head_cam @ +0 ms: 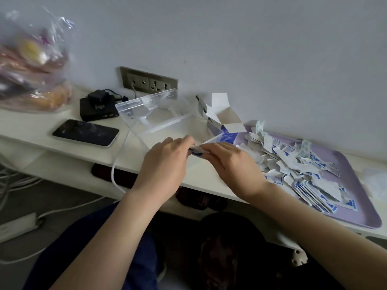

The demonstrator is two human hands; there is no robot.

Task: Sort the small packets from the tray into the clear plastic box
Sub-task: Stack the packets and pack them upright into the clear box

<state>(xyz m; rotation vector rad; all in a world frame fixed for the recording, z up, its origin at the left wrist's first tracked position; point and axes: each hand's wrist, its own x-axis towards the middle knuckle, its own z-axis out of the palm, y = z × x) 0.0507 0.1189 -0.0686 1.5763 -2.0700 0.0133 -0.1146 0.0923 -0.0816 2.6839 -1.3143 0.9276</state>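
pinching a few packets (pixel 195 152) between left hand (pixel 165 164) and right hand (pixel 232 164) above the box (pixel 167 123); likely light, floppy, slick, best squeezed at both ends.

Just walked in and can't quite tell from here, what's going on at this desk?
A person is sorting packets at a desk. The left hand and right hand together hold a small stack of packets just in front of the open clear plastic box. A big pile of packets lies on the purple tray to the right.
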